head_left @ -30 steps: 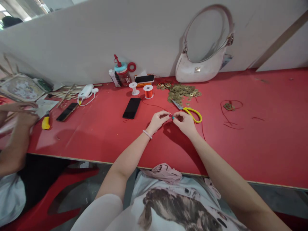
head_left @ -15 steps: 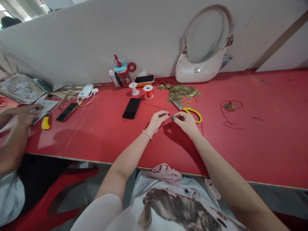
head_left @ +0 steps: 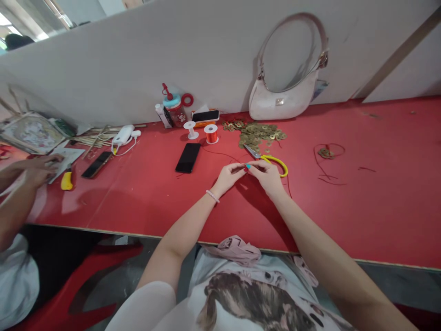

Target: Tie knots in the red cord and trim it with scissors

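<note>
My left hand (head_left: pixel 228 178) and my right hand (head_left: pixel 267 176) meet fingertip to fingertip above the red table, both pinched on red thread (head_left: pixel 220 152). The thread trails from near the spool of red thread (head_left: pixel 211 134) to my left fingers. What exactly sits between the fingertips is too small to make out. Just behind my right hand lie yellow-handled scissors (head_left: pixel 284 168), partly covered by it. Beyond them is a heap of brass-coloured coins with holes (head_left: pixel 259 134).
Left of my hands lies a black phone (head_left: pixel 188 157), with an empty white spool (head_left: pixel 191 130) behind it. A white handbag (head_left: pixel 280 101) leans on the partition. Tied coins (head_left: pixel 325 153) lie to the right. At far left, another person's hands (head_left: pixel 41 168) work near a yellow cutter (head_left: pixel 66 179).
My fingertips have drawn closer together and now touch. The whole view has shifted slightly.
</note>
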`<state>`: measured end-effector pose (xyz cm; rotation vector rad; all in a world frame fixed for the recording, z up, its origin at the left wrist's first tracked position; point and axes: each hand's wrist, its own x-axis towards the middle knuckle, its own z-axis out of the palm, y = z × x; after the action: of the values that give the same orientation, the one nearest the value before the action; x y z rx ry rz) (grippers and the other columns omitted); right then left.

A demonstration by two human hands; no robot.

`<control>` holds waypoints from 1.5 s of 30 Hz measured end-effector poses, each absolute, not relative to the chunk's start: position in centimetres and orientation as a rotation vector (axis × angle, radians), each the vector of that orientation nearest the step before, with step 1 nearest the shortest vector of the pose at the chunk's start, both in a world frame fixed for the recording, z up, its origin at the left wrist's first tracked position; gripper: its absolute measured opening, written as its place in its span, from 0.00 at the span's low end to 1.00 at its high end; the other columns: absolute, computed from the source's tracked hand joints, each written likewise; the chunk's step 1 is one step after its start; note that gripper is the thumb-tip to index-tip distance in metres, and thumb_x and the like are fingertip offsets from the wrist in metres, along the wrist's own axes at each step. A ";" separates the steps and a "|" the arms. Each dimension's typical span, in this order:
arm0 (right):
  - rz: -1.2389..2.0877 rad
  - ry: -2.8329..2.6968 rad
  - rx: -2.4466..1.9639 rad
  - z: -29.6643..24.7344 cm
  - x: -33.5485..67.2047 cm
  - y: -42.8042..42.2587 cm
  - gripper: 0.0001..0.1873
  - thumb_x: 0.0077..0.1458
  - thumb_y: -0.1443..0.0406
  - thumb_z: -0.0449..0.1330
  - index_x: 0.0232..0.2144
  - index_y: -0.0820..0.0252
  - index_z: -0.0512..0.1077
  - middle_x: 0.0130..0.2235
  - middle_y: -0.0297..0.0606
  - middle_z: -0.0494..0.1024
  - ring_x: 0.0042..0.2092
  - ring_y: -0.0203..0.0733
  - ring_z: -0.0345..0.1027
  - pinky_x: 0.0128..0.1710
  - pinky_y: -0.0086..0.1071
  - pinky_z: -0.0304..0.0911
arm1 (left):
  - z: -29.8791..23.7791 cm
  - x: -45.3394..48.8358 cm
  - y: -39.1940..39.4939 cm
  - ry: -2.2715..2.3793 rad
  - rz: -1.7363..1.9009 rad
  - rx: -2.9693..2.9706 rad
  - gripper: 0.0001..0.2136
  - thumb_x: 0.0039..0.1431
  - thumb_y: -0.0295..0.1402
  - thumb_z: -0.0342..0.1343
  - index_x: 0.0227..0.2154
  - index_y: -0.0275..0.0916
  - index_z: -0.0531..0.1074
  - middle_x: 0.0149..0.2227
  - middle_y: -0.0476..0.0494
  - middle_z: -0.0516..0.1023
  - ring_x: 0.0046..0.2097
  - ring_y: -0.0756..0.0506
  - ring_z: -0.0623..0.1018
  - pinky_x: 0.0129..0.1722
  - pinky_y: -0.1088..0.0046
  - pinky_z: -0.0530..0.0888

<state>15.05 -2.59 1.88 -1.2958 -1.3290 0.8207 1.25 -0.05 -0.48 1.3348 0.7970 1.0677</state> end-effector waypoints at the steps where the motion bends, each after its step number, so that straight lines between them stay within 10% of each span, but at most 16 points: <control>1: 0.786 -1.352 -1.305 1.9 15.0 -2.6 0.08 0.44 0.62 0.58 0.27 0.60 0.74 0.30 0.37 0.75 0.34 0.40 0.67 0.37 0.36 0.62 | -0.5 1.3 0.0 0.801 1.074 1.348 0.15 0.45 0.37 0.59 0.35 0.32 0.73 0.36 0.39 0.76 0.38 0.47 0.74 0.43 0.66 0.68; 15: 0.746 -1.426 -1.279 1.2 15.3 -2.4 0.12 0.47 0.67 0.51 0.35 0.60 0.71 0.36 0.39 0.74 0.35 0.39 0.67 0.37 0.35 0.63 | -0.3 1.1 0.0 0.923 1.056 1.308 0.15 0.48 0.39 0.55 0.36 0.33 0.72 0.25 0.47 0.72 0.23 0.55 0.68 0.24 0.78 0.66; 45: 0.628 -1.657 -1.309 1.2 15.6 -2.3 0.13 0.48 0.67 0.50 0.36 0.59 0.71 0.36 0.40 0.75 0.36 0.42 0.68 0.37 0.38 0.63 | -0.2 0.6 0.1 0.893 1.042 1.349 0.11 0.45 0.36 0.57 0.31 0.34 0.73 0.24 0.49 0.72 0.24 0.55 0.66 0.24 0.79 0.63</control>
<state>15.58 -2.28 1.22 -1.3091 -1.6566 0.6281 0.60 0.10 -0.17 1.3487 0.8934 1.0424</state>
